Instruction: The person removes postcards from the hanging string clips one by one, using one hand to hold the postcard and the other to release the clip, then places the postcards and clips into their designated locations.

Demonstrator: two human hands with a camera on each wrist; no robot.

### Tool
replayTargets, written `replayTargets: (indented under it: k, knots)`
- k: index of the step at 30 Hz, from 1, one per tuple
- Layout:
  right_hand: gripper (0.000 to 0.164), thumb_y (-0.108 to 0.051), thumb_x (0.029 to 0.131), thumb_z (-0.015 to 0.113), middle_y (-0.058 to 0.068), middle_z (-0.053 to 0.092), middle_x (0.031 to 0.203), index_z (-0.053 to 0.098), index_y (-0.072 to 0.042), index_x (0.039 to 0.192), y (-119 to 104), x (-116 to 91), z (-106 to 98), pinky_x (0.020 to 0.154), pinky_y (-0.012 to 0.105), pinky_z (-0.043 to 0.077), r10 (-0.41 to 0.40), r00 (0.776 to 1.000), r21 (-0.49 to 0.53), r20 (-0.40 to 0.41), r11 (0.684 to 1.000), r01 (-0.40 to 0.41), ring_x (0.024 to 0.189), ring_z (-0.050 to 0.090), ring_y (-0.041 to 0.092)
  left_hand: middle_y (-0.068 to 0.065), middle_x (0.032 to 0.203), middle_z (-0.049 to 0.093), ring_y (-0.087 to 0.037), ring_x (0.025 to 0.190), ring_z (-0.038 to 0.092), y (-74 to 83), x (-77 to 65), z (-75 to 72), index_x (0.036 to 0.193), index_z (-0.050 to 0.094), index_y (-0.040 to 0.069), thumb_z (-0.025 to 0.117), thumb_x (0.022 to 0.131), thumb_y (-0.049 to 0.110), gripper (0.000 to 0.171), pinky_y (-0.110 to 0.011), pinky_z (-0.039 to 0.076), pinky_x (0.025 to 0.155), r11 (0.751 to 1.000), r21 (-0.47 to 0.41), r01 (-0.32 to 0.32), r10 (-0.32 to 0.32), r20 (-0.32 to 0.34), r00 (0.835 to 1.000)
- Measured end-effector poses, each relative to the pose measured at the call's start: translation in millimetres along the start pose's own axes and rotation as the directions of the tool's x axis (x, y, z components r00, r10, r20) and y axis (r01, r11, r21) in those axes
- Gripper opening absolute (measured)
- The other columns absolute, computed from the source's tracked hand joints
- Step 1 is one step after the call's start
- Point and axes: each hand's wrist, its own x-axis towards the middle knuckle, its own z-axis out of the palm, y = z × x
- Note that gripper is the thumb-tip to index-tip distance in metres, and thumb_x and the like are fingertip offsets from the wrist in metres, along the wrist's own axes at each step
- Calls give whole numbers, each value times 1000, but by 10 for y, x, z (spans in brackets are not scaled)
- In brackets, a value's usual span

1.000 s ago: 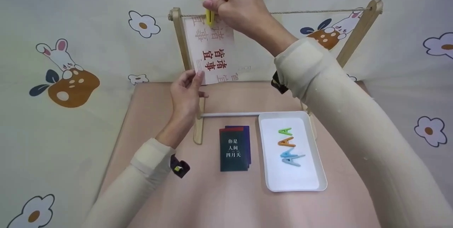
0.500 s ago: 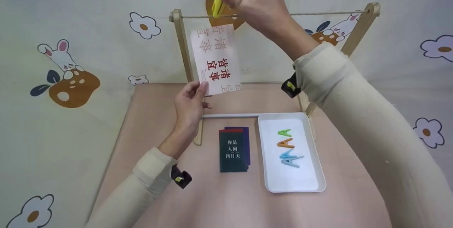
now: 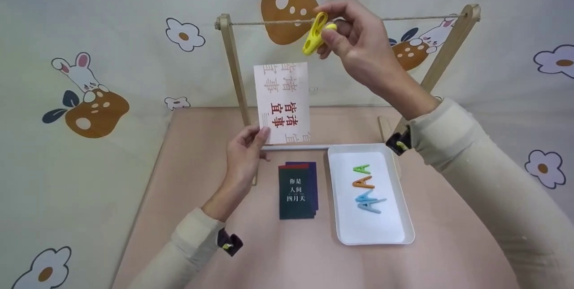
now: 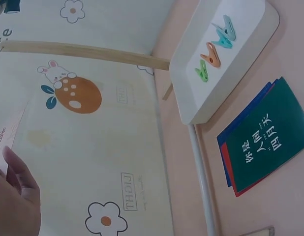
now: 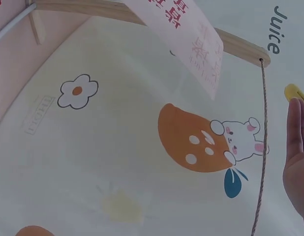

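My left hand (image 3: pixel 242 156) pinches the lower left corner of a pale pink card (image 3: pixel 283 96) printed with red characters. The card is held upright below the rope (image 3: pixel 264 23), apart from it. Up by the rope, my right hand (image 3: pixel 363 42) holds a yellow clothespin (image 3: pixel 315 35) between thumb and fingers, above and right of the card's top edge. In the right wrist view the clothespin (image 5: pixel 292 92) shows only partly at the right edge, and the card (image 5: pixel 184 37) hangs at the top. The left wrist view catches just a sliver of the card (image 4: pixel 12 135).
The rope spans two wooden posts (image 3: pixel 234 64), joined low by a white bar (image 3: pixel 296 147). A white tray (image 3: pixel 372 233) at the right holds green, orange and blue clothespins (image 3: pixel 363 182). Beside it lies a stack of dark green, red and blue cards (image 3: pixel 297 199). A patterned cloth (image 3: pixel 134 10) hangs behind.
The card has come down, away from the rope, with my left hand. My right hand has moved right and then lower, still holding the yellow clothespin, which has tilted.
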Motion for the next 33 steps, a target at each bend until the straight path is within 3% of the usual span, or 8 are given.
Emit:
replayTargets:
  k: [4,11,16,26,33]
  knots:
    - [33,0,91,49,11,55,105,50,-4,123,141,-126,-64,72,26,54,-6,1000,-23,-4,1000,6,80,60,22,-6,101,60,-19,66,58,-137,-55,-2,111,60,14,61,86,28,29,-21,51,54,1000,7,7,-7,11,1000]
    - [34,0,91,50,12,56,107,50,-4,125,295,-330,-84,75,29,56,-31,999,-7,13,999,31,82,63,24,-5,101,63,-21,83,60,-370,-100,9,108,62,13,63,86,25,25,-22,51,52,1000,-14,20,-20,2,1000]
    - [37,1,90,52,11,54,116,48,-4,127,397,-491,-91,77,31,55,-32,999,24,32,999,31,90,64,26,-5,102,64,-19,83,60,-512,-124,49,108,62,13,63,86,25,24,-24,52,52,1000,-9,30,-30,6,1000]
    - [42,0,86,59,9,56,123,48,-7,126,664,-882,-102,80,29,55,72,996,-9,60,997,-71,99,64,24,-7,95,65,-23,83,62,-798,-175,111,106,63,9,63,87,24,25,-29,56,65,998,11,61,-61,-10,998]
    - [43,-7,86,61,4,58,123,46,-10,126,959,-1198,-110,81,26,54,130,989,-77,75,989,-125,103,63,15,-8,90,65,-26,81,64,-1049,-218,161,103,63,7,63,86,24,24,-31,57,68,994,26,105,-105,2,994]
